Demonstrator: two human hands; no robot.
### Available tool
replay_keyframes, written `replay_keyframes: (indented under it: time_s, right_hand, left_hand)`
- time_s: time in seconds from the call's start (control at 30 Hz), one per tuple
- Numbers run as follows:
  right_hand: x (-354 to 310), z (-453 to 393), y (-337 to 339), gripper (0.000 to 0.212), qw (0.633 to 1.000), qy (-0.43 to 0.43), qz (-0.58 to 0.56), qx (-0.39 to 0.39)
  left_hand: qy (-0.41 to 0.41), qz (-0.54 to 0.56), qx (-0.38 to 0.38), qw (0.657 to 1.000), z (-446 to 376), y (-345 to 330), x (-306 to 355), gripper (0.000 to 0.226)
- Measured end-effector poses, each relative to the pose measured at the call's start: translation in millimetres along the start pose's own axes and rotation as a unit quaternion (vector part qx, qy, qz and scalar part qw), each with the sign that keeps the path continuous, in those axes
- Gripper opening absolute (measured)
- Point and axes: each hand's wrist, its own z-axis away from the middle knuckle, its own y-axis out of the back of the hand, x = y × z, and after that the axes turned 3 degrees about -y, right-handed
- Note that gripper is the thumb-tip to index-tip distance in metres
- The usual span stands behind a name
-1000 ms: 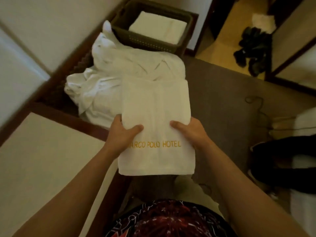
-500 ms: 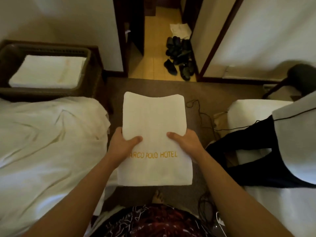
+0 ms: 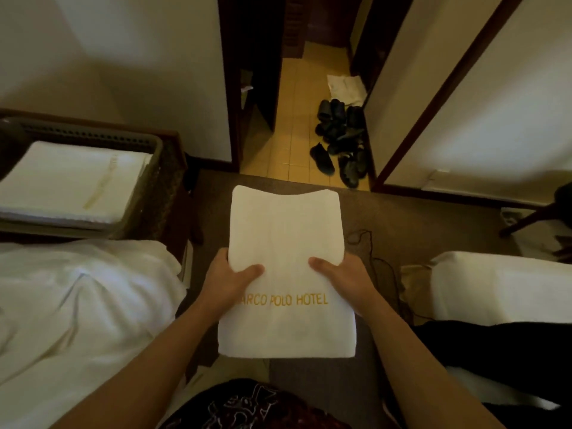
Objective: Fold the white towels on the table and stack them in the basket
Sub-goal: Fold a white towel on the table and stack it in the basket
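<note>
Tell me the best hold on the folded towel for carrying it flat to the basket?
Grip the two long side edges around mid-length, one hand per side, thumbs on top and fingers beneath, as the left hand and right hand do now. The folded towel is a long floppy slab; its far end already dips slightly, so a one-end hold would probably let it sag and unfold before reaching the basket.

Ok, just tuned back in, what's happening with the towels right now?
The person holds one folded towel flat in the air, left hand and right hand gripping its sides. The basket off to the left already holds a stack of folded towels. Unfolded white laundry lies heaped in front of it.
</note>
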Motion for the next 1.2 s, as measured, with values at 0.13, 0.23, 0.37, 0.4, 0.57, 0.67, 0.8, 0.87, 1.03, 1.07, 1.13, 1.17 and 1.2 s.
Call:
replay_keyframes:
  time_s: [0.13, 0.23, 0.37, 0.4, 0.57, 0.67, 0.8, 0.87, 1.03, 1.07, 1.13, 1.17, 1.2]
  right_hand:
    - [-52.2, -75.0, -28.2, 0.031, 0.999, 0.013, 0.039, -0.019]
    - [-104.9, -128.0, -64.5, 0.025, 0.997, 0.024, 0.064, -0.047]
    - [-161.7, -181.6, -123.7, 0.023, 0.987, 0.052, 0.098, -0.112]
    - [-175.3, -193.8, -145.2, 0.024, 0.983, 0.058, 0.109, -0.136]
    - [-225.8, -232.2, -244.3, 0.033, 0.949, 0.078, 0.169, -0.256]
    - [-244.6, -251.2, -303.9, 0.033, 0.920, 0.093, 0.210, -0.318]
    - [-263.6, -267.9, -386.9, 0.029, 0.870, 0.110, 0.263, -0.402]
    - [-268.3, -276.0, -421.5, 0.030, 0.849, 0.109, 0.285, -0.432]
    - [-291.8, -300.3, -497.2, 0.030, 0.796, 0.107, 0.307, -0.510]
    - [-298.8, -306.5, -511.6, 0.029, 0.787, 0.108, 0.309, -0.522]
    - [-310.8, -318.5, -536.1, 0.029, 0.774, 0.114, 0.306, -0.542]
    - [-316.1, -324.2, -548.0, 0.029, 0.771, 0.115, 0.301, -0.550]
    - [-321.1, -331.2, -559.8, 0.027, 0.768, 0.110, 0.298, -0.557]
  left_hand:
    - [0.005, 0.005, 0.030, 1.000, -74.1, 22.0, 23.6, 0.058]
    - [0.005, 0.012, 0.074, 0.997, -124.0, 53.8, 42.6, 0.056]
    - [0.015, 0.024, 0.137, 0.990, -168.4, 108.2, 56.0, 0.057]
    - [0.020, 0.035, 0.163, 0.986, -175.8, 126.9, 55.2, 0.060]
    - [0.052, 0.093, 0.296, 0.949, -180.3, 196.0, 46.7, 0.056]
    - [0.083, 0.132, 0.366, 0.917, -175.3, 225.2, 30.7, 0.065]
    - [0.138, 0.167, 0.469, 0.856, -168.9, 257.2, 13.0, 0.069]
    - [0.159, 0.178, 0.498, 0.834, -170.4, 269.0, 9.0, 0.070]
    - [0.194, 0.201, 0.549, 0.787, -194.3, 304.1, 4.9, 0.064]
    - [0.200, 0.202, 0.557, 0.781, -200.8, 311.8, 6.4, 0.067]
    - [0.206, 0.207, 0.576, 0.763, -213.4, 325.1, 9.7, 0.077]
    - [0.207, 0.205, 0.588, 0.754, -220.0, 331.4, 11.4, 0.079]
    - [0.212, 0.203, 0.601, 0.744, -226.9, 337.9, 14.1, 0.075]
